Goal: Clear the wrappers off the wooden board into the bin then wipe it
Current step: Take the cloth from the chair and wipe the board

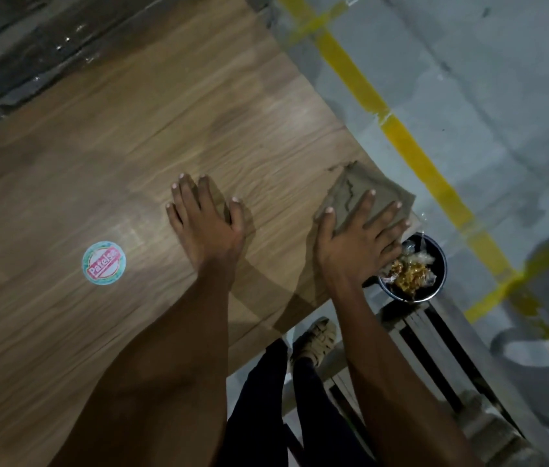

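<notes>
Board (131,136): brown, streaked wood grain
Cloth (364,190): dull olive-brown
Sticker (103,262): round, teal rim, red band, white lettering
Bin (434,257): dark, wrappers (408,269) clear and golden
Floor (468,79): grey, yellow stripes

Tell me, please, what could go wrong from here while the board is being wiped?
The cloth under the right hand lies at the board's edge, right above the bin; a stroke outward might drop it among the wrappers. The round sticker could catch and peel if wiped over.
</notes>
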Motion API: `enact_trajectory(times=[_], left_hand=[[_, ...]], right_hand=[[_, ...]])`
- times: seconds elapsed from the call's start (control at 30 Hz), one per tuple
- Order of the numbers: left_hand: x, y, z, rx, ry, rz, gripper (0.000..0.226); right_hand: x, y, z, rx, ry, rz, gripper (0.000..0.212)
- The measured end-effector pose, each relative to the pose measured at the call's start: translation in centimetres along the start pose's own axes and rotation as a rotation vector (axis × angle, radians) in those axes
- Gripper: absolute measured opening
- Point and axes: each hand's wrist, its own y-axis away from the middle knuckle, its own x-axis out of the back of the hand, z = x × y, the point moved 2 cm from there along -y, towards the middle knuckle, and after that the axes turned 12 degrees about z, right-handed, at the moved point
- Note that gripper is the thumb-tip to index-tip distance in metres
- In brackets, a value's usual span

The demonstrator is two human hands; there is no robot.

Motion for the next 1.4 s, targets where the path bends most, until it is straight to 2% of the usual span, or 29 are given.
enact_trajectory(times=[0.13,0.2,0.3,0.4,0.5,0.53,0.63,0.7,0.83,0.9,0.97,1.03,1.07,1.13,1.2,1.3,1.4], left_hand=[[0.0,-0.1,-0.1,-0.007,-0.014,-0.004,0.064],[-0.1,0.0,-0.1,-0.008,-0.015,-0.008,0.064],[-0.1,0.1,-0.1,-0.011,0.002,-0.022,0.066],[0.1,0.1,-0.3,-0.011,0.041,-0.054,0.069],[0.6,0.1,-1.0,-0.023,0.138,-0.113,0.07],[0.6,0.1,-1.4,-0.042,0.177,-0.153,0.071],[1.5,0.3,-3.4,-0.121,0.23,-0.285,0.074],[2.8,1.5,-4.6,-0.151,0.241,-0.311,0.072],[5.3,5.5,-5.8,-0.002,0.429,-0.365,0.06],[6.6,7.0,-6.3,0.086,0.521,-0.34,0.051],[7.7,8.8,-7.4,0.121,0.539,-0.33,0.04],[8.9,10.5,-8.5,0.134,0.523,-0.29,0.037],[9.5,11.3,-8.9,0.164,0.512,-0.269,0.038],[10.6,12.9,-9.2,0.234,0.478,-0.261,0.04],[11.6,14.8,-9.0,0.326,0.451,-0.324,0.044],[12.4,16.9,-8.3,0.474,0.52,-0.357,0.047],[13.3,16.8,-7.8,0.544,0.451,-0.296,0.02]], right_hand=[[-0.2,-0.9,0.4,-0.149,-0.031,0.018,0.08],[-0.3,0.9,-0.1,-0.135,-0.047,0.001,0.077],[-0.2,5.8,-0.7,0.16,-0.02,-0.027,0.071],[0.2,10.2,-0.5,0.501,-0.035,-0.146,0.066],[1.1,10.0,0.6,0.636,0.003,-0.174,0.064],[1.2,9.2,0.9,0.61,0.033,-0.161,0.065],[1.5,7.1,0.4,0.341,0.064,-0.202,0.071],[1.5,8.0,-0.8,0.322,0.072,-0.26,0.074],[2.7,14.3,-2.7,0.683,0.142,-0.408,0.084],[3.1,15.5,-3.4,0.763,0.214,-0.491,0.091],[3.6,14.7,-4.6,0.799,0.204,-0.552,0.084],[4.7,12.7,-5.4,0.73,-0.037,-0.551,0.064],[5.3,11.8,-5.3,0.636,-0.18,-0.545,0.065],[6.4,10.8,-4.2,0.476,-0.304,-0.513,0.086],[6.9,11.4,-2.7,0.388,-0.228,-0.526,0.092],[6.3,12.7,-1.6,0.546,-0.07,-0.632,0.057],[6.4,12.7,-3.3,0.646,-0.137,-0.784,0.038]])
